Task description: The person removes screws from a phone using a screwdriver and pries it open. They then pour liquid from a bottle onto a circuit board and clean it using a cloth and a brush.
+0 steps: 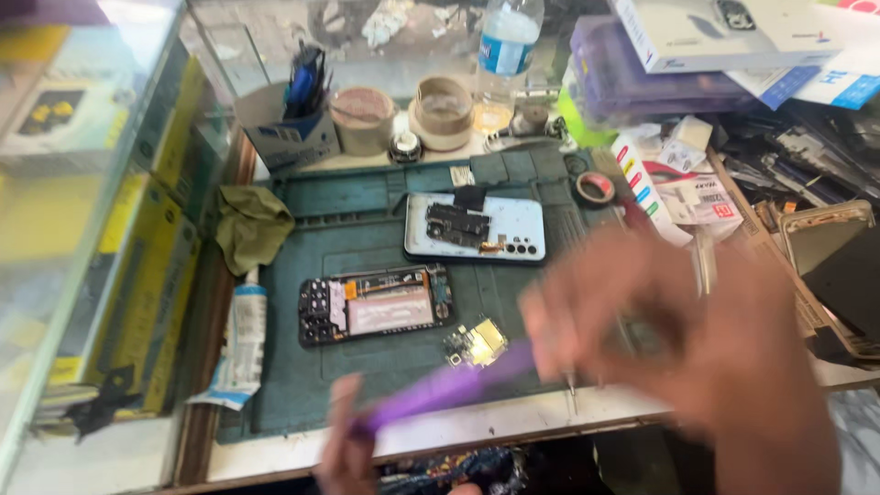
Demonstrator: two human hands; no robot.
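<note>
So, blurry right hand [697, 339] and left hand [344, 449] at counter's front edge, fingers grasping purple pry tool [449, 390] between them, just over small circuit board [477, 342] beside opened phone [374, 304].

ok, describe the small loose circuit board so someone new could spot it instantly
Start at the teal work mat in the middle of the bench. On it lies an opened phone, its insides showing; the circuit board sits just right of that phone, near the mat's front edge. It is the only small loose piece there, with gold-coloured metal shields, next to the blurred purple tool.
</note>
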